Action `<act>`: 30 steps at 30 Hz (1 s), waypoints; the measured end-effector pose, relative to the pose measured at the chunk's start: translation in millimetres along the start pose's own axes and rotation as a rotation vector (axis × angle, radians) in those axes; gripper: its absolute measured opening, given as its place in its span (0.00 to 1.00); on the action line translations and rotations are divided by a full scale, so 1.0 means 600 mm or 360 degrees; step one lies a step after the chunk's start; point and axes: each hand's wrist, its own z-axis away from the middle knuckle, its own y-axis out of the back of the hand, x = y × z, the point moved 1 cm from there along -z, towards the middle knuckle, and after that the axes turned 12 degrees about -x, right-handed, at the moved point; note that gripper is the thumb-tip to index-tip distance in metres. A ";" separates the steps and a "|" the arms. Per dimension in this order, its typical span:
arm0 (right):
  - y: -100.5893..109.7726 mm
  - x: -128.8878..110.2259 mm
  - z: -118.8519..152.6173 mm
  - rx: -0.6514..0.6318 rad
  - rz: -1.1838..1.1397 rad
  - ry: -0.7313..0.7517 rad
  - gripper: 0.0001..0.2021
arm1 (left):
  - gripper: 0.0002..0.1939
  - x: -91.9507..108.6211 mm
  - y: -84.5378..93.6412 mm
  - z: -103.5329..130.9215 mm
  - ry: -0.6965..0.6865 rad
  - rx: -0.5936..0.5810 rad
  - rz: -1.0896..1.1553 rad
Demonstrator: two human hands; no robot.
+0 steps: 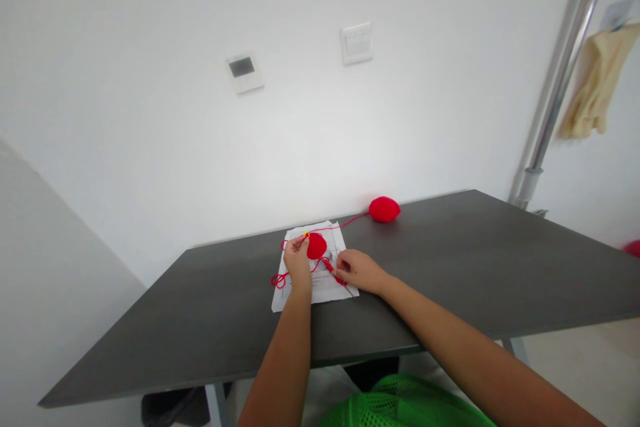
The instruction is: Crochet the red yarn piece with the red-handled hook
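A small round red crochet piece (pixel 317 246) is pinched at its left edge by my left hand (pixel 298 261). A small yellow clip, which looks like a stitch marker (pixel 306 234), shows at its upper left edge. My right hand (pixel 359 270) is curled, its fingertips at a slim crochet hook (pixel 351 291) with red yarn about it; the exact grip is partly hidden. Loose red yarn loops (pixel 279 280) lie left of my left wrist. Beneath both hands is a printed paper sheet (pixel 295 299). A red yarn ball (pixel 385 209) rests behind, its strand running to the crochet piece.
The dark grey table (pixel 450 253) has its back edge by a white wall. On that wall are a thermostat panel (pixel 245 73) and a light switch (pixel 357 43). Pale gloves (pixel 597 83) hang at the right, beyond a metal pole (pixel 565 73).
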 end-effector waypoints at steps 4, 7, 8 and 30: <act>0.000 -0.009 0.004 -0.0050 0.0200 0.0024 0.06 | 0.07 -0.005 0.006 -0.005 0.0111 0.0147 0.0248; 0.000 -0.008 0.002 -0.0018 0.0361 -0.0115 0.04 | 0.07 -0.005 0.004 -0.004 0.0143 0.0116 0.0269; 0.000 -0.006 0.001 0.0001 0.0422 -0.0186 0.04 | 0.07 -0.005 0.004 -0.003 0.0157 0.0102 0.0248; 0.008 -0.015 -0.001 -0.0009 0.0459 -0.0590 0.08 | 0.08 -0.008 -0.012 0.013 0.0498 -0.0298 -0.0036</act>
